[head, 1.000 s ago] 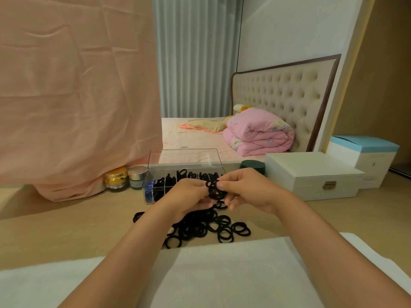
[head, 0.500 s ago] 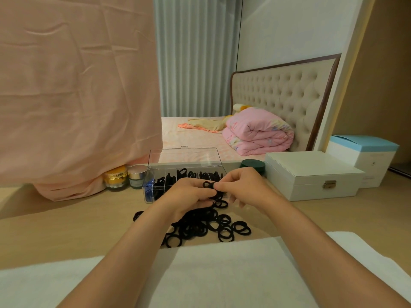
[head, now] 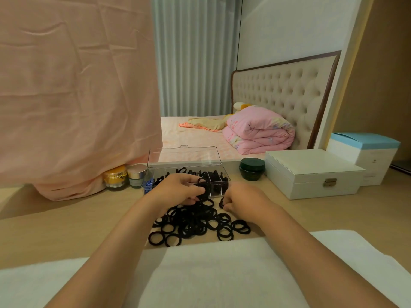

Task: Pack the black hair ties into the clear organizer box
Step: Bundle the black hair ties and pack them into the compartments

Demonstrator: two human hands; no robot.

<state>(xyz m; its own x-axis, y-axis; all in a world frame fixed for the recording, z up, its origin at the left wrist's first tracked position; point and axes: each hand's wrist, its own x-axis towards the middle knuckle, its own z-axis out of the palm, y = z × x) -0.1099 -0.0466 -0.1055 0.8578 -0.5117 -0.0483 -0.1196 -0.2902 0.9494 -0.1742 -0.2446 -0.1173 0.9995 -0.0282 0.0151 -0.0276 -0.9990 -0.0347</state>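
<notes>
Black elastic hair ties (head: 195, 221) mostly heaped loose on pale wooden table (head: 66, 230), just before clear plastic organizer box (head: 216, 184), lid up, compartments part-filled. Your left grip (head: 178, 190) curls round bunch, likely to load together; right grip (head: 244, 200) pinches one tie at heap's edge.

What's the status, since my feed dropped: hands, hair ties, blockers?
Left grip holds bundled black hair ties at clear organizer box. Right grip pinches one tie at the pile. Lid open, path clear.

Black hair ties (head: 195, 221) heaped before open clear organizer box (head: 219, 181)
</notes>
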